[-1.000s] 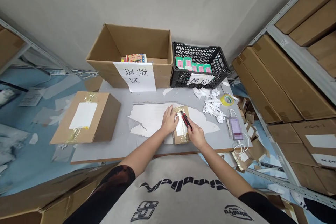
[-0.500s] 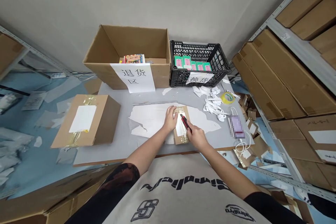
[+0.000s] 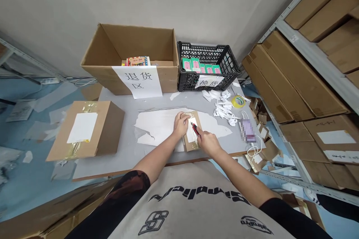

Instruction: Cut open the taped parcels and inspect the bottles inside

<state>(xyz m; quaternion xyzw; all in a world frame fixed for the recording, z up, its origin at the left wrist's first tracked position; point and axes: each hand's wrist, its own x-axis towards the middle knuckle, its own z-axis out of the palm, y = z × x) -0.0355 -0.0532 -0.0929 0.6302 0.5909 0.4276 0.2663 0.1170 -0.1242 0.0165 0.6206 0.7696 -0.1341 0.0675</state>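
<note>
Since half a second ago the table point(image 3: 157, 104) and everything on it have slid toward nine o'clock in view, and less of the knife point(image 3: 195, 128) shows past the right hand point(image 3: 208, 142).

With the small box point(image 3: 192, 145) as the clock's centre, one open box point(image 3: 168, 79) stands at eleven, one taped box point(image 3: 98, 131) at nine and one black crate point(image 3: 186, 82) at one. Five green-and-pink packs point(image 3: 195, 65) show in the crate. Torn white paper point(image 3: 157, 122) lies around the small box; one roll of tape point(image 3: 238, 101) is at two.

The one small box lies flat near the table's six o'clock edge, between both hands. The left hand point(image 3: 180, 124) rests at its ten-to-eleven o'clock corner, fingers close together; whether they grip it I cannot tell. The right hand's fingers are clamped on the one knife, its tip at the label's point(image 3: 191, 136) twelve o'clock end.
</note>
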